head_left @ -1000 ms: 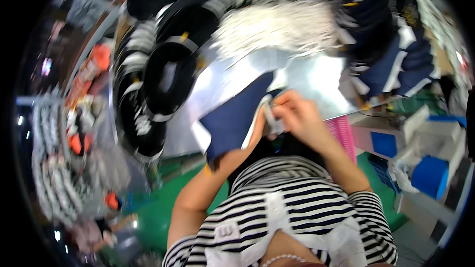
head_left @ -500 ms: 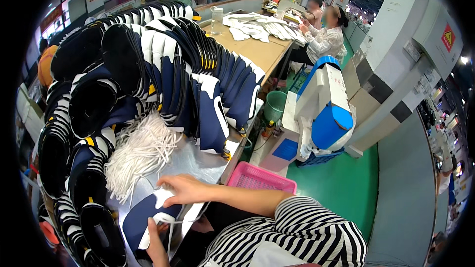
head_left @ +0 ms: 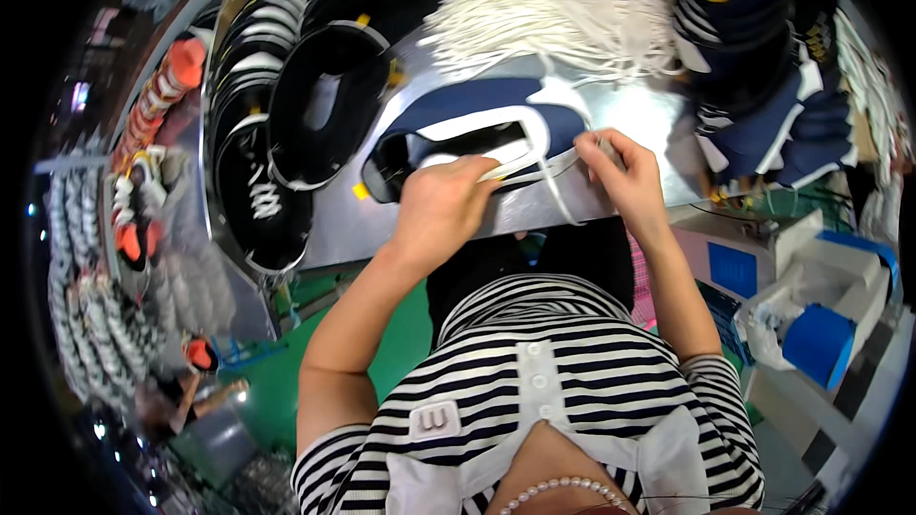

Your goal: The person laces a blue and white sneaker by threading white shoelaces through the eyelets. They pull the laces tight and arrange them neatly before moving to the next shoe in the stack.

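Note:
A navy and white shoe upper (head_left: pixel 458 108) lies on its side on the metal tabletop (head_left: pixel 353 229), its dark opening facing me. My left hand (head_left: pixel 441 205) is closed on the near edge of the upper, with the thumb by its white tongue. A white shoelace (head_left: pixel 559 193) hangs from the white eyelet area over the near side. My right hand (head_left: pixel 625 176) is beside the right end of the upper, thumb and forefinger pinched together. What sits between those fingertips is too small to make out.
Behind the upper lies a heap of white shoelaces (head_left: pixel 563 14). Nested black uppers (head_left: pixel 329 110) stand close on the left, with navy and white uppers (head_left: pixel 768 133) stacked on the right. A pink basket (head_left: pixel 641 291) and a white-and-blue machine (head_left: pixel 821 343) are lower right.
The view has swung down over the table. My left hand remains on the upper; my right hand has moved off the upper's top to its right end and now pinches.

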Available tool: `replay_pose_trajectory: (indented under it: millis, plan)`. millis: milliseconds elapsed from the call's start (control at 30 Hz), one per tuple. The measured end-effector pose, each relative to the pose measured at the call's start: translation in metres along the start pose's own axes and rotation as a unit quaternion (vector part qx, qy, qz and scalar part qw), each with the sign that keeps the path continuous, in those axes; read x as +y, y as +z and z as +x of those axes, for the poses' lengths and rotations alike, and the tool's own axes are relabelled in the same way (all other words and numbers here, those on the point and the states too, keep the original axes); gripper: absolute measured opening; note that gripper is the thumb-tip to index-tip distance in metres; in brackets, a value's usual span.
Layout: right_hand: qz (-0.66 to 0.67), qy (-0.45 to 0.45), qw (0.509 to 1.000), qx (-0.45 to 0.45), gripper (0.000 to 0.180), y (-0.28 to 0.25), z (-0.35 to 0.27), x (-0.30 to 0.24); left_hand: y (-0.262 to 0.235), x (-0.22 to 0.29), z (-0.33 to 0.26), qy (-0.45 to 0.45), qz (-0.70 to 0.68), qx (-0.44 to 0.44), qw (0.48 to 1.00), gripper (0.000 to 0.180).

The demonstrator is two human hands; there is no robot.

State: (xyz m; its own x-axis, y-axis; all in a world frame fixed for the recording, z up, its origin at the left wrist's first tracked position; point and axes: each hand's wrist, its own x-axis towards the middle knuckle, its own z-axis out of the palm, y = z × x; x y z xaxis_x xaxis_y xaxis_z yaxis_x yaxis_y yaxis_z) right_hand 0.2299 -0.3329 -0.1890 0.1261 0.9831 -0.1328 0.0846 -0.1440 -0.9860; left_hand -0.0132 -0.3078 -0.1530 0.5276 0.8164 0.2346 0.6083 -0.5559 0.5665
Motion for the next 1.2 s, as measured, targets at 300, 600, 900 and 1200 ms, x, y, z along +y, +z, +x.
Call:
replay_pose_trajectory:
  millis: [300, 600, 900, 1200]
  plan:
    - [0.003, 0.065, 0.987, -0.144, 0.016, 0.019, -0.015, -0.012, 0.001, 0.01, 0.003, -0.004, 0.014, 0.087, 0.996, 0.018]
    - [-0.241, 0.024, 0.945, -0.22, 0.014, -0.073, -0.114, 0.017, -0.028, 0.023, 0.016, -0.094, -0.087, 0.068, 0.989, 0.02]
    - [-0.009, -0.062, 0.994, -0.086, 0.02, 0.0, -0.007, -0.03, -0.004, 0.02, 0.01, -0.094, 0.049, -0.121, 0.987, 0.028]
    - [0.206, -0.042, 0.969, -0.133, 0.015, 0.014, 0.033, -0.028, -0.006, 0.05, 0.039, -0.101, 0.07, -0.153, 0.981, 0.027]
